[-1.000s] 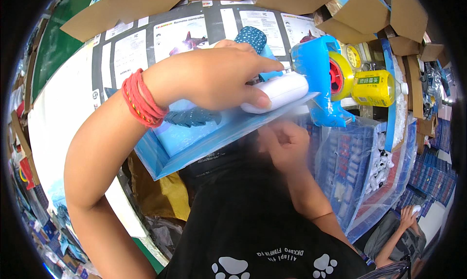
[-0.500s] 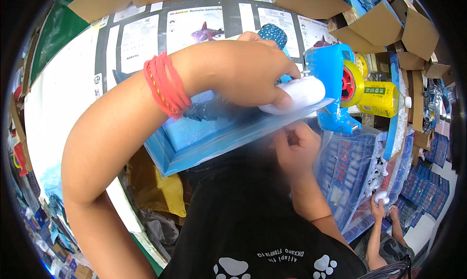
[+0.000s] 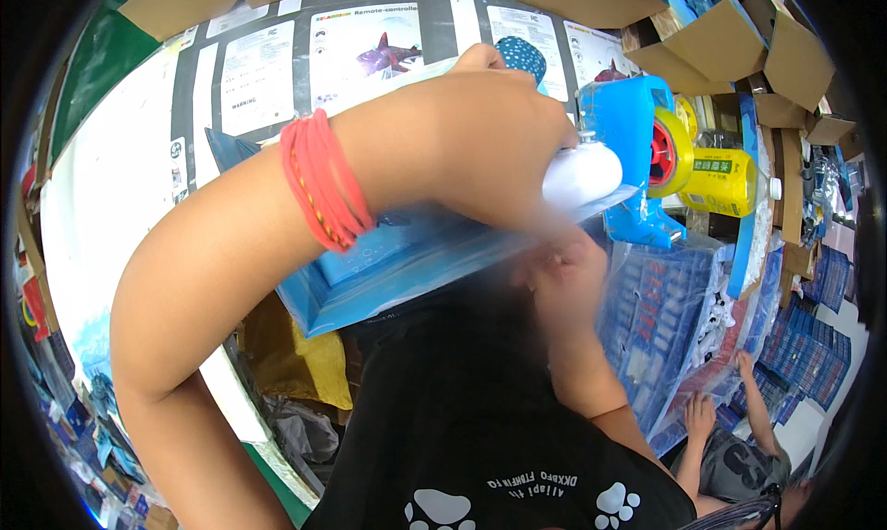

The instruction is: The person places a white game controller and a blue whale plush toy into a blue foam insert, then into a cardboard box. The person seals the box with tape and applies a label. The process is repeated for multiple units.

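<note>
- The right hand [image 3: 564, 280], blurred, sits under the flat blue cardboard toy box [image 3: 388, 262]; its grip cannot be told.
- The left hand [image 3: 480, 133], red bands [image 3: 323, 193] on its wrist, closes over a white rounded plastic piece [image 3: 582, 174] on the box's top.
- Behind stand a blue-and-yellow plastic tape dispenser [image 3: 665, 160] and brown cardboard cartons [image 3: 739, 59]; their contents are hidden.

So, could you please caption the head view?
Left hand presses a white object onto a blue box; right hand underneath.
</note>
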`<state>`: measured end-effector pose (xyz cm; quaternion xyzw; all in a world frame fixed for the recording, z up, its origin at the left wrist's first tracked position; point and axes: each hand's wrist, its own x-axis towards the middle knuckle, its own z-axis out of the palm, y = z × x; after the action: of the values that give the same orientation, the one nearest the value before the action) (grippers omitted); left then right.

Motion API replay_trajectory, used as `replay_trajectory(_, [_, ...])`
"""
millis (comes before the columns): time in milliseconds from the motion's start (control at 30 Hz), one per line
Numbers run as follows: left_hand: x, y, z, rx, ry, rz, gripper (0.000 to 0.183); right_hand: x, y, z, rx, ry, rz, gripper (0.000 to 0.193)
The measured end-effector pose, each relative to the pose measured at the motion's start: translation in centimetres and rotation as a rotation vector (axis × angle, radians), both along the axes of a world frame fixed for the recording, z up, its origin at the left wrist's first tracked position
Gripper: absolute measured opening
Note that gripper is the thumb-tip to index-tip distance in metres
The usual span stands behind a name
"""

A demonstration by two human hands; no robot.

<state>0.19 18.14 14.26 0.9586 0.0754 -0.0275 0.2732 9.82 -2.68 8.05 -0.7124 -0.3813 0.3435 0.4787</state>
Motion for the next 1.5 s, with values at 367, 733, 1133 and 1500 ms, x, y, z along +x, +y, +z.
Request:
replay_trajectory(367, [0.8,-0.1,-0.1,-0.014,0.02,0.015,0.07,-3.1,-0.1,-2.4,0.189,0.373,-0.121,0.034])
replay_trajectory(733, [0.9,0.0,-0.1,-0.021,0.051,0.008,0.07,-1.0,-0.7,-2.6,0.049,0.599,-0.049,0.045])
replay_trajectory(1133, [0.9,0.1,-0.3,0.005,0.013,0.015,0.08,0.4,-0.6,-2.2,0.192,0.674,-0.074,0.025])
replay_trajectory(1500, [1.0,0.2,-0.6,-0.039,-0.054,0.03,0.087,-0.7,0.5,-1.5,0.246,0.021,-0.036,0.028])
